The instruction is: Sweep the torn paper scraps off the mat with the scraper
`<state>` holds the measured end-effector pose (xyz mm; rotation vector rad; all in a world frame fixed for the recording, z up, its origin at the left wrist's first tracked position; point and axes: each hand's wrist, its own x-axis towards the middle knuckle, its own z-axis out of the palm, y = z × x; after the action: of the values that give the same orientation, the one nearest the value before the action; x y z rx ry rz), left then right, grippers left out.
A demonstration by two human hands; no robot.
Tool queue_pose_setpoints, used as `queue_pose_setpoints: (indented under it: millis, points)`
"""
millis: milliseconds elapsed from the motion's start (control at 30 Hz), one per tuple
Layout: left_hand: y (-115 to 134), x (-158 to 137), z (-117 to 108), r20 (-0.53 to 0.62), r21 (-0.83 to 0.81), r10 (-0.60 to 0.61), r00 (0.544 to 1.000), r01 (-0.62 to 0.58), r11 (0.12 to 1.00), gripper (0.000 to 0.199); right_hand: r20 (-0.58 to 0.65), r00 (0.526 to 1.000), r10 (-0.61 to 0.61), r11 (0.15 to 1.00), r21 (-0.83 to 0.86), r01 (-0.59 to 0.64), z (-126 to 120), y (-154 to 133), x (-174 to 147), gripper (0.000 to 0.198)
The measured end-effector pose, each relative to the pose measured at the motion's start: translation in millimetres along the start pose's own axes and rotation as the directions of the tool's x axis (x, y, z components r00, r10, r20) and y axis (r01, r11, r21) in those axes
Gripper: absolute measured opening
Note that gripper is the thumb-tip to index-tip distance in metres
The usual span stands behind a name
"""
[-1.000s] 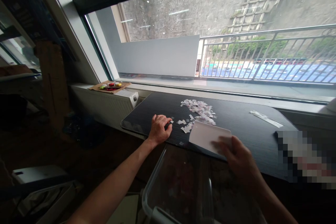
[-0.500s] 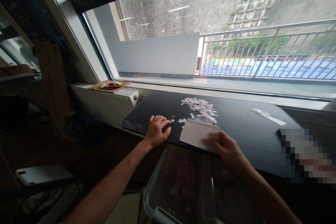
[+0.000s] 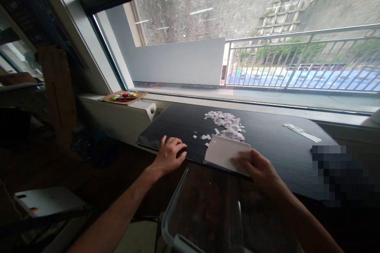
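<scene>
The left forearm is stretched from the near left towards the table (image 3: 267, 126), and the left hand (image 3: 170, 153) is held palm down at the table's near left edge. Its fingers are loosely bent and pointed far and right, with the thumb set a little apart from the forefinger; nothing is seen to be gripped in it. Whether the fingertips are pressed on the tabletop cannot be told.

The right forearm is reached in from the near right, slanting far and left. By the right hand (image 3: 261, 168), a white card (image 3: 227, 152) is pinched at its right end, with the thumb laid over its face. The card is placed at the near edge of the table, between the two hands. Its long axis is run from left to right, the right end set slightly nearer, and its free end is pointed left.

Just beyond the card's far edge, a heap of paper scraps (image 3: 224, 119) is spread, and a few loose scraps (image 3: 205, 137) are scattered to its left, between the heap and the left hand. White strips (image 3: 302, 132) are laid farther right on the table. Below the near edge, a clear plastic box (image 3: 166, 220) is placed.
</scene>
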<state>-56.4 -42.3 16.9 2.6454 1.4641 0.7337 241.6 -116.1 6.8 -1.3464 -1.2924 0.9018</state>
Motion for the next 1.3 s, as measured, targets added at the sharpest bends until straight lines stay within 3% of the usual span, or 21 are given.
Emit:
queue_pose_setpoints:
  millis: [200, 433, 600, 733, 833, 933, 1067, 1200, 1300]
  points:
    - [0, -1, 1, 0.005, -0.01, -0.002, 1.0, 0.002, 1.0, 0.022, -0.053, 0.998, 0.013, 0.997, -0.078, -0.017, -2, 6, -3, 0.027]
    - [-1, -1, 0, 0.01, -0.018, -0.003, 1.0, 0.004, 1.0, 0.022, 0.029, 0.999, 0.022, 1.0, -0.023, -0.021, 14, 2, 0, 0.027]
    - [2, -2, -1, 0.002, -0.034, -0.004, 1.0, 0.004, 0.999, 0.021, 0.043, 0.999, -0.025, 0.988, -0.15, 0.031, 2, -10, -18, 0.024]
    - [19, -1, -8, -0.001, -0.205, 0.039, 0.999, -0.038, 0.978, 0.028, 0.087, 0.98, -0.18, 0.928, -0.315, 0.199, -5, -28, -39, 0.016]
    - [39, 3, -18, 0.059, -0.43, 0.171, 0.984, -0.129, 0.894, 0.038, 0.155, 0.952, -0.265, 0.881, -0.362, 0.304, -2, -37, -46, 0.015]
    - [56, 8, -26, 0.077, -0.582, 0.28, 0.957, -0.185, 0.792, 0.015, 0.105, 0.95, -0.293, 0.867, -0.39, 0.31, -1, -39, -48, 0.014]
    - [68, 11, -25, 0.129, -0.651, 0.273, 0.953, -0.126, 0.748, 0.015, 0.017, 0.967, -0.256, 0.887, -0.393, 0.241, -2, -34, -53, 0.015]
    - [73, 12, -14, 0.099, -0.594, 0.274, 0.957, -0.164, 0.787, 0.017, 0.088, 0.975, -0.206, 0.894, -0.389, 0.224, -32, -25, -56, 0.026]
    - [70, 12, -9, 0.066, -0.547, 0.239, 0.969, -0.166, 0.821, 0.021, -0.064, 0.961, -0.269, 0.764, -0.621, 0.173, -91, -10, -50, 0.037]
